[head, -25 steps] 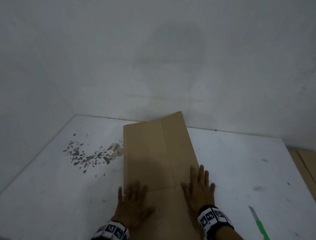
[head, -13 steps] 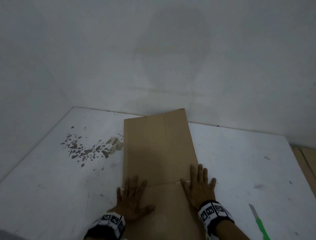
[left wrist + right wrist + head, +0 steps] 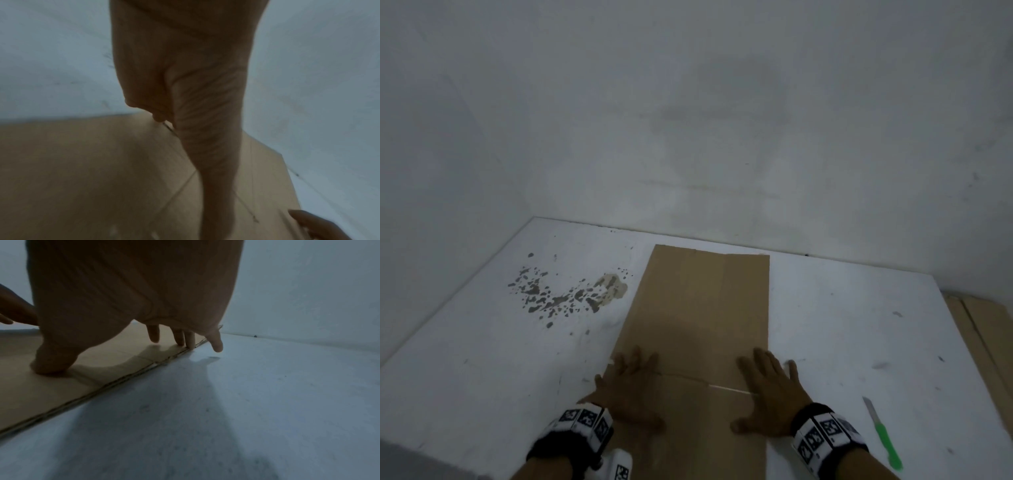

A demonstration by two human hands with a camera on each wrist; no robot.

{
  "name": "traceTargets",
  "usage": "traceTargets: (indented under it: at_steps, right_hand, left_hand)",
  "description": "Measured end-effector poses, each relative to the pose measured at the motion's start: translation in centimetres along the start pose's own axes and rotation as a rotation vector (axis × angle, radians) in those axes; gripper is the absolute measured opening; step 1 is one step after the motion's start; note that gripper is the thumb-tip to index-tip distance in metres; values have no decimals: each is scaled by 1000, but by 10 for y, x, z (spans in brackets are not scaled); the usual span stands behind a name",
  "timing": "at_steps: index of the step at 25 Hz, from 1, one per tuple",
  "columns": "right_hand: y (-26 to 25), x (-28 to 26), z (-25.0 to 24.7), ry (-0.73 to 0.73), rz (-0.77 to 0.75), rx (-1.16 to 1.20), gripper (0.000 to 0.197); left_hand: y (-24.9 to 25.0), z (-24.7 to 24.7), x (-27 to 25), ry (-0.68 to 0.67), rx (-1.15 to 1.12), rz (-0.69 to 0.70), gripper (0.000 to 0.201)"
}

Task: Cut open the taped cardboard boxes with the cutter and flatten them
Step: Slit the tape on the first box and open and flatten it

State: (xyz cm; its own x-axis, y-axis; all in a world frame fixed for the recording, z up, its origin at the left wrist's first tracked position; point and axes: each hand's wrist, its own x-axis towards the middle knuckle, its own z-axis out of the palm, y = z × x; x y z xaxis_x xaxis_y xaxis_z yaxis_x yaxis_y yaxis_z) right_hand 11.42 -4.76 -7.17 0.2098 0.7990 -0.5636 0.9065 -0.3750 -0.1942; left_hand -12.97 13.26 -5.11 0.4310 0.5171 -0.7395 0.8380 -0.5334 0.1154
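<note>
A flattened brown cardboard box (image 3: 698, 308) lies on the white table (image 3: 859, 325), running from the near edge toward the back wall. My left hand (image 3: 631, 390) presses flat on its left side with fingers spread. My right hand (image 3: 768, 394) presses flat on its right side, fingers straight. In the right wrist view the fingertips (image 3: 190, 340) rest on the cardboard (image 3: 61, 386) at its right edge, the little finger over the table. The left wrist view shows the left hand (image 3: 185, 97) over the cardboard (image 3: 82, 170). The green-handled cutter (image 3: 883, 435) lies on the table right of my right wrist.
White walls close the table at the back and on the left. A patch of dark chipped spots (image 3: 558, 294) marks the table left of the box. Wooden boards (image 3: 983, 329) lie beyond the table's right edge.
The box's raised far right panel has gone down flat. Both hands have spread wider apart on the cardboard, and the head view has shifted.
</note>
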Motion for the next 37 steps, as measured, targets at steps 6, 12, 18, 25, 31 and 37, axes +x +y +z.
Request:
traceTargets:
  at_steps: [6, 12, 18, 25, 31, 37]
  right_hand:
    - [5, 15, -3, -92, 42, -29, 146]
    - [7, 16, -1, -90, 37, -11, 143]
    - [-9, -2, 3, 14, 3, -1, 126]
    - [-52, -28, 33, 51, 19, 197, 129]
    - [-99, 10, -4, 174, 474, 609, 126]
    - [-119, 38, -37, 305, 593, 1361, 50]
  left_hand:
    - [10, 43, -4, 89, -59, -17, 165]
    - [5, 46, 6, 109, -76, -14, 165]
    - [-3, 45, -10, 169, -83, 59, 143]
    - [-67, 105, -47, 302, -80, 66, 118]
    - [-100, 94, -48, 354, -390, -223, 109]
    - [-156, 61, -45, 368, -601, -259, 71]
